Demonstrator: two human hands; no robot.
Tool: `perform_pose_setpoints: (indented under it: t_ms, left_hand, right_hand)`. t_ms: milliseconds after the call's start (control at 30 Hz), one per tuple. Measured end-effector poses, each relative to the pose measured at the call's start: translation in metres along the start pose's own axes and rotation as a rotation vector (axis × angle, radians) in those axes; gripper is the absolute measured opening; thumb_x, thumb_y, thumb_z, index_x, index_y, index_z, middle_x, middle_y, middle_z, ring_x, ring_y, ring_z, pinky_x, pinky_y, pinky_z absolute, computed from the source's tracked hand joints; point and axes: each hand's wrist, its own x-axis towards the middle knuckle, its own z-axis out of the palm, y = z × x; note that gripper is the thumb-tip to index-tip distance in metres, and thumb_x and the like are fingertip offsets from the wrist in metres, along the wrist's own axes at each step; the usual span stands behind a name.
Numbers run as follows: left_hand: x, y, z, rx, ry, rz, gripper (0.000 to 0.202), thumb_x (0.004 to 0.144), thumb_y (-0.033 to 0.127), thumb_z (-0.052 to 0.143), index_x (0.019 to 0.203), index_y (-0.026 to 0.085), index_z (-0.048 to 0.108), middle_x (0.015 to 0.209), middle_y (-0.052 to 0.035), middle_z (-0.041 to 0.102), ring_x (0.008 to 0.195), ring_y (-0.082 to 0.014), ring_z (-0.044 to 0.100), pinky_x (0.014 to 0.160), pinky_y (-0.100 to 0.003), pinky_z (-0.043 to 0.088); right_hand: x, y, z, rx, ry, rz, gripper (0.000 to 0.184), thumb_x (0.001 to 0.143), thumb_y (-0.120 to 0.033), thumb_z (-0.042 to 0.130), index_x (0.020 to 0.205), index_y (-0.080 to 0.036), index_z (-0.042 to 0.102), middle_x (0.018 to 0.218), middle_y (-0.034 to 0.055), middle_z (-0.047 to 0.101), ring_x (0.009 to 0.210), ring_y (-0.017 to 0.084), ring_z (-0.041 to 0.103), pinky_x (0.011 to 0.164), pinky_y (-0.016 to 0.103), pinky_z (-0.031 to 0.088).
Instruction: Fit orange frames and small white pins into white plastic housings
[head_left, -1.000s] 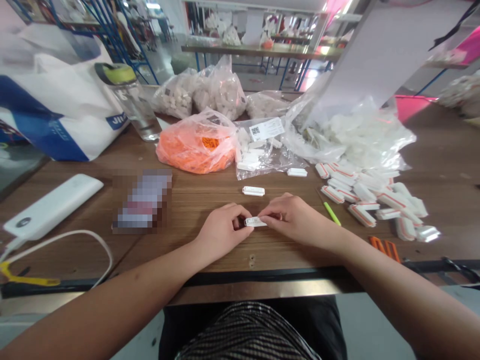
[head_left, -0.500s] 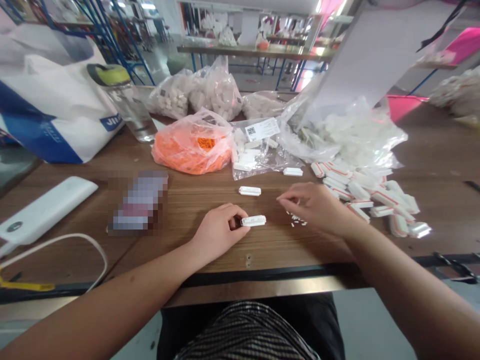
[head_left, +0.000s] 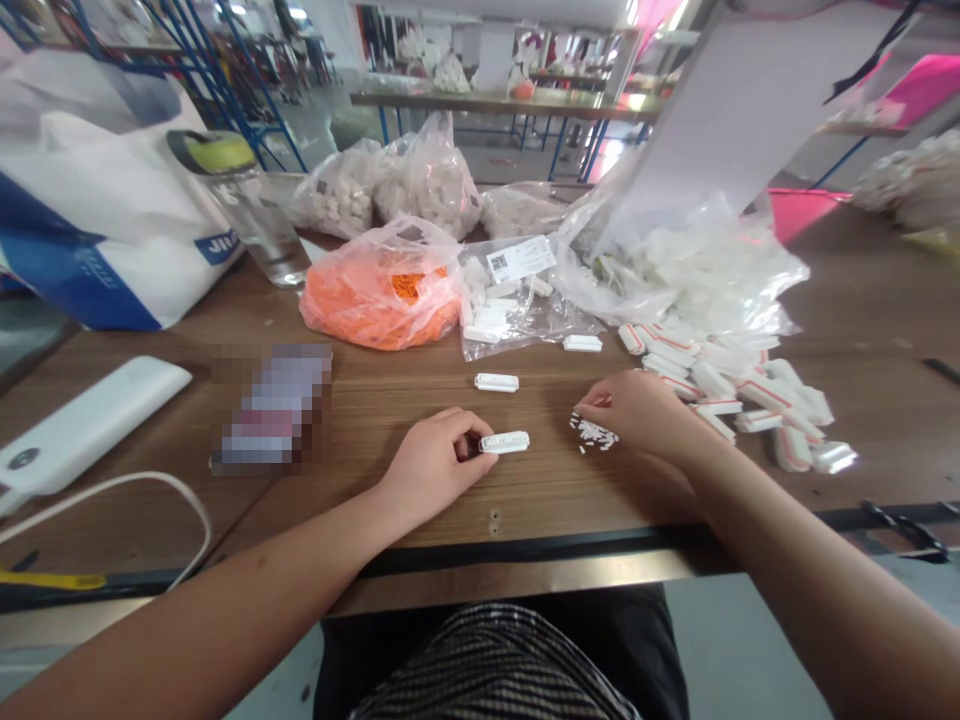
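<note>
Between the thumb and forefinger of my left hand (head_left: 442, 458) is the left end of a small white plastic strip-shaped housing (head_left: 506, 441), lying level just above or on the table. My right hand (head_left: 637, 410) reaches over a small heap of tiny white pieces (head_left: 594, 432), its fingertips drawn together at the heap's upper left edge. Whether a piece sits in those fingertips is too small to see. A second white housing (head_left: 496, 382) lies behind the held one, and another white piece (head_left: 583, 343) rests farther back.
White parts with red stripes (head_left: 750, 385) are piled on the right. Along the back are an orange-filled bag (head_left: 382, 290), a labelled clear bag (head_left: 517, 290) and a bottle (head_left: 255, 210). A blurred-out phone (head_left: 274, 405) and white power bank (head_left: 90, 415) lie left.
My right hand has moved slightly right from beside the heap and its fingers have come down to the tiny pieces, exposing more of them. My left hand keeps its hold.
</note>
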Motion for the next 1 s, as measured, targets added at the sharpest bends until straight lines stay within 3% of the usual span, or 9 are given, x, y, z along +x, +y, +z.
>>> perform_pose_setpoints:
  t_ms: [167, 367, 567, 700, 1000]
  left_hand:
    - [0.000, -0.001, 0.001, -0.001, -0.001, 0.008, 0.008, 0.076, 0.022, 0.067, 0.084, 0.022, 0.067, 0.068, 0.0037, 0.054, 0.060, -0.0121, 0.051, 0.061, -0.026, 0.040]
    - [0.000, 0.001, 0.000, -0.011, 0.001, 0.016, 0.008, 0.076, 0.020, 0.067, 0.084, 0.021, 0.066, 0.069, 0.0037, 0.054, 0.059, -0.0113, 0.051, 0.060, -0.026, 0.040]
    - [0.000, 0.000, 0.001, -0.005, 0.004, 0.007, 0.009, 0.075, 0.022, 0.067, 0.084, 0.022, 0.067, 0.067, 0.0042, 0.053, 0.058, -0.0113, 0.050, 0.060, -0.025, 0.039]
    - [0.000, 0.002, 0.001, 0.002, -0.003, -0.011, 0.009, 0.074, 0.020, 0.067, 0.083, 0.021, 0.067, 0.066, 0.0042, 0.052, 0.058, -0.0115, 0.049, 0.059, -0.025, 0.039]
    - [0.000, 0.002, 0.002, 0.000, 0.009, -0.030, 0.008, 0.073, 0.020, 0.068, 0.081, 0.021, 0.067, 0.066, 0.0042, 0.053, 0.059, -0.0114, 0.049, 0.059, -0.025, 0.038]
  right_hand:
    - [-0.003, 0.000, 0.008, -0.007, 0.103, 0.000, 0.021, 0.073, -0.029, 0.056, 0.065, -0.022, 0.074, 0.061, 0.0019, 0.071, 0.056, 0.017, 0.061, 0.057, 0.027, 0.039]
    - [-0.001, -0.002, 0.010, 0.320, 0.078, 0.047, 0.020, 0.072, -0.034, 0.060, 0.070, -0.018, 0.072, 0.061, 0.0015, 0.069, 0.054, 0.015, 0.059, 0.050, 0.025, 0.039]
    - [-0.012, -0.035, 0.006, 0.567, -0.007, -0.227, 0.013, 0.075, -0.027, 0.062, 0.068, -0.020, 0.070, 0.066, -0.0001, 0.069, 0.059, 0.013, 0.059, 0.056, 0.025, 0.044]
    - [-0.011, -0.051, 0.011, 0.501, -0.025, -0.372, 0.014, 0.076, -0.020, 0.061, 0.064, -0.020, 0.068, 0.061, -0.0013, 0.065, 0.056, 0.011, 0.056, 0.059, 0.026, 0.044]
    - [-0.005, -0.056, 0.018, 0.262, 0.099, -0.511, 0.013, 0.073, -0.012, 0.062, 0.061, -0.017, 0.066, 0.055, -0.0015, 0.062, 0.055, 0.010, 0.053, 0.072, 0.031, 0.039]
